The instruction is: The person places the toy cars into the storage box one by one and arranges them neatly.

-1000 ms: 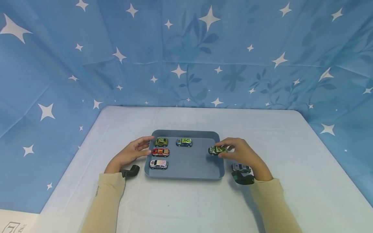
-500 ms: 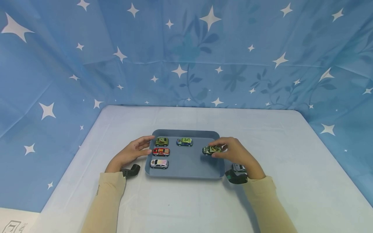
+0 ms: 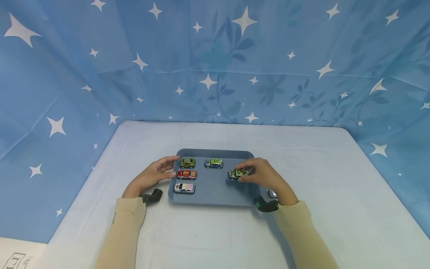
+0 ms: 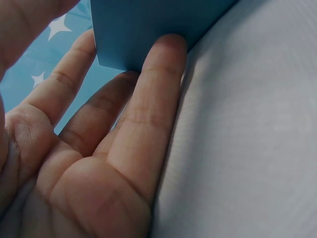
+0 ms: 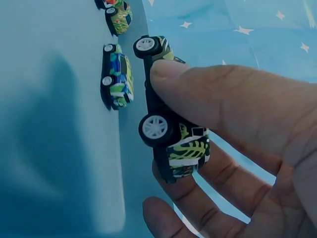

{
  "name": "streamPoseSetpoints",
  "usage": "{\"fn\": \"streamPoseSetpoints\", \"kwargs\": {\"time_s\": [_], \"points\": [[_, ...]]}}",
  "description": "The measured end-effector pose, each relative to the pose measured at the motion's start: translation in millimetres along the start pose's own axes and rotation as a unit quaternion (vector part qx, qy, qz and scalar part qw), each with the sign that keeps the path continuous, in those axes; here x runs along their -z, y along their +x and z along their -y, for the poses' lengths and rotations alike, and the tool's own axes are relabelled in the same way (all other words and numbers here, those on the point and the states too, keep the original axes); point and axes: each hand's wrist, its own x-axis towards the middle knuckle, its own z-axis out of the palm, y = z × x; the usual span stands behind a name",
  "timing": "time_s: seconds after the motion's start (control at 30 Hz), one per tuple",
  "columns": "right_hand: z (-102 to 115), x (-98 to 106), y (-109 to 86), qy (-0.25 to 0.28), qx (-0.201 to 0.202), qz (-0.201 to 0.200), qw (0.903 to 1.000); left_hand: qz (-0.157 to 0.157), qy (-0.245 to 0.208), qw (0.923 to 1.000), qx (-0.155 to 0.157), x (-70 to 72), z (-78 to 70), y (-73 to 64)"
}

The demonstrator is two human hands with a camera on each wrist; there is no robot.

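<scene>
My right hand (image 3: 263, 173) pinches a dark green patterned toy car (image 5: 185, 148) between thumb and fingers, above the right part of the blue-grey tray (image 3: 218, 198). Its white wheels show in the right wrist view. At the tray's left side is my left hand (image 3: 151, 176), thumb and fingers spread; in the left wrist view a fairly straight finger (image 4: 156, 94) touches the tray's wall. Inside the tray stand a green toy car (image 3: 187, 163), a red toy car (image 3: 186, 175) and a white toy car (image 3: 184, 188) along the left side. A blue-green toy car (image 3: 213, 163) stands near the back wall.
Another toy car, grey (image 3: 272, 193), sits on the white table (image 3: 215, 239) right of the tray, mostly hidden by my right wrist. A blue star-patterned cloth (image 3: 215, 97) hangs behind the table.
My right hand has carried the dark green toy car leftward, further over the tray. Its wrist now hides more of the grey car. My left hand has stayed at the tray's left side.
</scene>
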Motion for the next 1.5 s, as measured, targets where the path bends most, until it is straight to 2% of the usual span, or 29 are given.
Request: {"fn": "streamPoseSetpoints", "kwargs": {"time_s": [0.73,1.0,1.5], "points": [[11.9,-24.5,19.8,0.013,-0.020,0.006,0.9997,-0.003,0.002,1.0000,0.002,0.2,-0.1,-0.3],[19.7,-31.3,24.3,0.016,-0.053,-0.003,0.9985,-0.003,-0.004,1.0000,0.003,0.0,-1.4,-0.2],[28.5,-44.0,37.1,0.021,-0.088,-0.009,0.9959,-0.004,0.001,1.0000,0.003,0.1,-2.5,-0.2]]}}
